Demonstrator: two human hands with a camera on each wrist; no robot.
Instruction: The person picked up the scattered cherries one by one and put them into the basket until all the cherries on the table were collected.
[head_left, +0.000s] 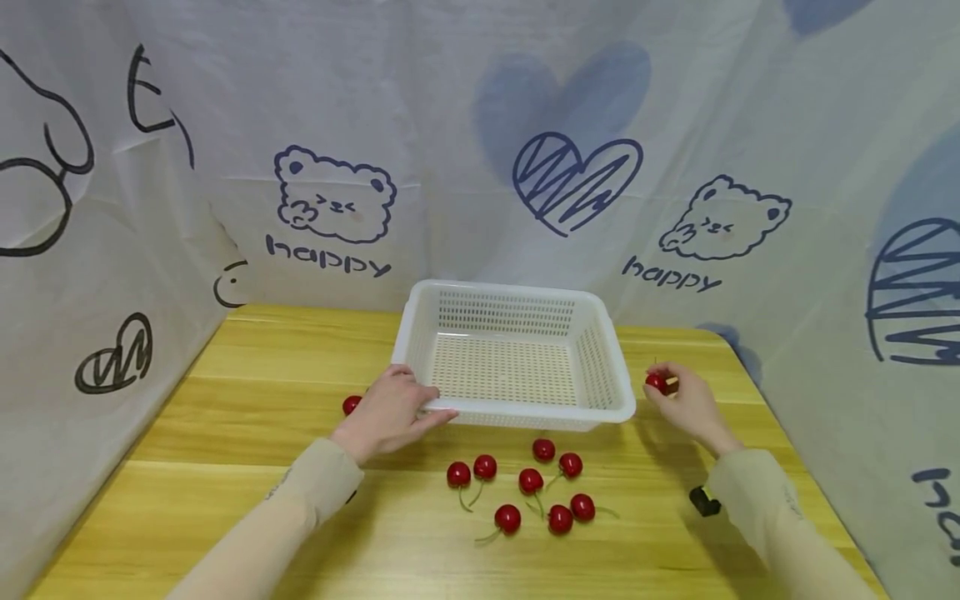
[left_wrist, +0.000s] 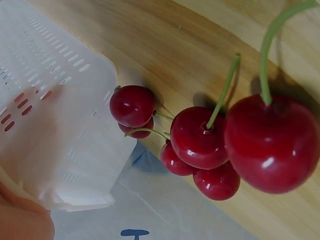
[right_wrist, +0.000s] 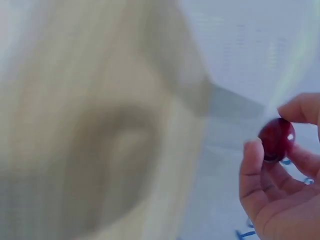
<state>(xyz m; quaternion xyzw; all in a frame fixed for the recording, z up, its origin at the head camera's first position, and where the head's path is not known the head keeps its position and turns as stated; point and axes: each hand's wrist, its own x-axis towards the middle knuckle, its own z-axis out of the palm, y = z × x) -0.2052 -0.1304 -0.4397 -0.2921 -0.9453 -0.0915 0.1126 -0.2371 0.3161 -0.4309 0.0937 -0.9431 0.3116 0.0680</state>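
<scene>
A white perforated plastic basket (head_left: 510, 412) stands on the wooden table. My left hand (head_left: 392, 412) holds its front left corner, thumb along the front rim and fingers over the edge. To the right of the basket, my right hand (head_left: 688, 406) pinches a cherry (right_wrist: 276, 140) between thumb and fingertips, raised above the table. Several red cherries with green stems, one of them a cherry (head_left: 507, 519) nearest me, lie loose in front of the basket. Another cherry (head_left: 352, 405) sits left of the basket, partly covered by my left hand. No cherries show inside the basket.
The wooden table (head_left: 247, 400) is bordered at the back and sides by a white cloth (head_left: 442, 150) with drawn bears and hearts. A small black object (head_left: 704, 501) shows by my right sleeve. The right wrist view is blurred.
</scene>
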